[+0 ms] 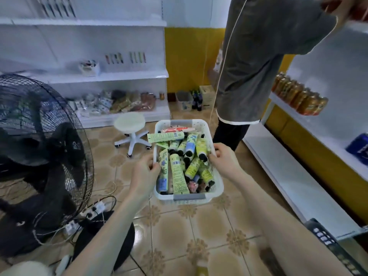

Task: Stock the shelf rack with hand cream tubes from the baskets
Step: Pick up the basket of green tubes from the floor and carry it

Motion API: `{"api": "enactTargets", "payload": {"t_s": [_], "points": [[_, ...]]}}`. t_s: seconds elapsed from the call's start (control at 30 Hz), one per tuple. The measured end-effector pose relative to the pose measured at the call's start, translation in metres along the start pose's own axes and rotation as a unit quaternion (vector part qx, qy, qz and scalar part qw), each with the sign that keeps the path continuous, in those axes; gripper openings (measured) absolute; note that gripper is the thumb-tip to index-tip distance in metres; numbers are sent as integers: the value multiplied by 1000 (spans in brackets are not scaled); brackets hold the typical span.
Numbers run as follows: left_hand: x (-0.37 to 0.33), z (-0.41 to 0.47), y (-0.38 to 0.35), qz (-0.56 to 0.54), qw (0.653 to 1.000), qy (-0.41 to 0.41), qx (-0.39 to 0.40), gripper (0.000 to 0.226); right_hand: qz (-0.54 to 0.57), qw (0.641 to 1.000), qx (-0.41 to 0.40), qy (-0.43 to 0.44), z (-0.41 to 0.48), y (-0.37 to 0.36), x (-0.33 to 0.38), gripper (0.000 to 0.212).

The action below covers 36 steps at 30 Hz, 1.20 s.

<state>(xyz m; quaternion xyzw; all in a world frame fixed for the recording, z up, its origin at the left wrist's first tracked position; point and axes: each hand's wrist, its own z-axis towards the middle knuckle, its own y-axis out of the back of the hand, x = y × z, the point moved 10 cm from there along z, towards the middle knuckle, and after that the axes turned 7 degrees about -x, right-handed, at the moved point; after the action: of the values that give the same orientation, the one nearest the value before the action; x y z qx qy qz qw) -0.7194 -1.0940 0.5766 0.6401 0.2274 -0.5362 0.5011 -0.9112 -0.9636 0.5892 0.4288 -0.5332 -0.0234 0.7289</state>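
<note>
Hand cream tubes (179, 168), mostly green with black caps, lie heaped in a white basket (218, 188) over the tiled floor (199, 226). The left hand (143, 172) grips its left rim and the right hand (223, 158) its right rim, fingers curled over. This looks like the carrying step; next, the basket likely needs bringing to the white shelf rack (288, 176) at right, beside a standing person (258, 56).

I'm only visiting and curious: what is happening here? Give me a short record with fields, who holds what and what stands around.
Held item: white basket, piled with hand cream tubes
Left hand: grips the basket's left rim
Right hand: grips the basket's right rim
Rack: white shelf rack at right, cans on a higher shelf
Nearby: black fan at left, white stool beyond the basket, another person standing behind it
</note>
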Motion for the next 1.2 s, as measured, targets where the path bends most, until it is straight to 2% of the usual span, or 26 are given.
{"api": "enactTargets", "payload": {"t_s": [0.23,0.43,0.63,0.73,1.0,1.2], "points": [[-17,83,-50,-1,999,36,-38,22,-30,997,38,58,121,3,-1,26],[-21,149,-70,-14,995,66,-72,29,-24,995,64,72,206,-17,1,30],[-8,228,-76,-7,990,92,-102,20,-38,992,83,90,286,-51,18,31],[0,280,-76,0,992,76,-104,9,-22,992,91,88,333,-77,29,30],[12,421,-76,10,993,76,-90,19,14,993,93,65,454,-134,62,24],[21,518,-88,7,994,71,-83,8,25,994,89,62,541,-163,77,26]]}}
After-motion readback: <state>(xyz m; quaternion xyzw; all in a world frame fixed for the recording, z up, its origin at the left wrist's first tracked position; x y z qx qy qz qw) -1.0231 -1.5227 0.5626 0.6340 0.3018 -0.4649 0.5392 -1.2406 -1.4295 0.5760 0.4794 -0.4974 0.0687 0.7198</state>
